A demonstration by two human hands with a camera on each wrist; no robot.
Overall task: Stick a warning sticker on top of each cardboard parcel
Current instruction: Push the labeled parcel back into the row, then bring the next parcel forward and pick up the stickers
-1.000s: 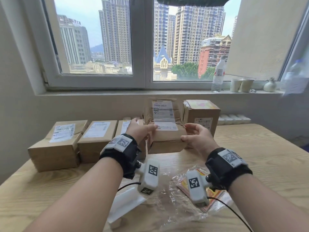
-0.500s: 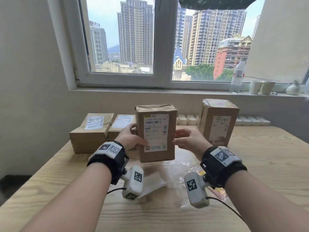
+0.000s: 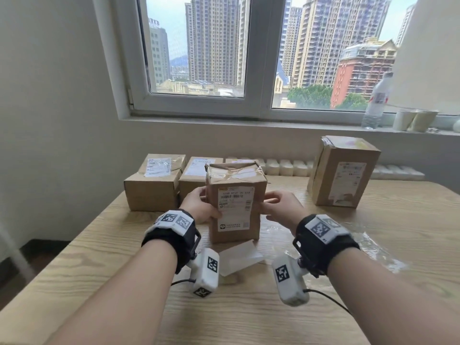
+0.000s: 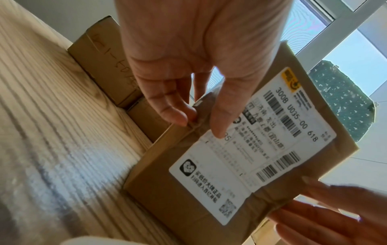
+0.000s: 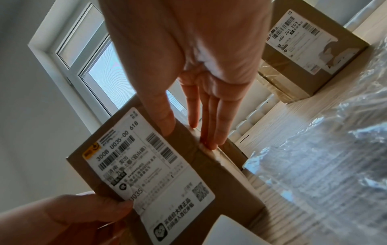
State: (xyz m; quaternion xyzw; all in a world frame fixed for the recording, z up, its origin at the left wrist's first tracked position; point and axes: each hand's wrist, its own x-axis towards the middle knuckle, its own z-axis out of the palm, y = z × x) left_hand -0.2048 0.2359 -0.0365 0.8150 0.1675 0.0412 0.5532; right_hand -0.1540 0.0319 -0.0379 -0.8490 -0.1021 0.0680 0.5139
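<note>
Wooden table (image 3: pixel 373 245) bears four other parcels (image 3: pixel 342 170).

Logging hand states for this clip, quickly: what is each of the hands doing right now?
Left hand: grips the upright parcel, thumb on its front label, fingers on its left side.
Right hand: open, straight fingers pressed flat against the parcel's right side.

**Two numbers readable on the shipping labels**

You've got the upright parcel (image 3: pixel 236 202) facing you: its white shipping label (image 4: pixel 251 145) reads "3008 U035-00 618" beside a yellow logo, with "U035" again lower down. Over on the tall box (image 5: pixel 310 49), the label (image 5: pixel 297 36) shows "680 Z01 E03". The smaller print is too blurred.
</note>
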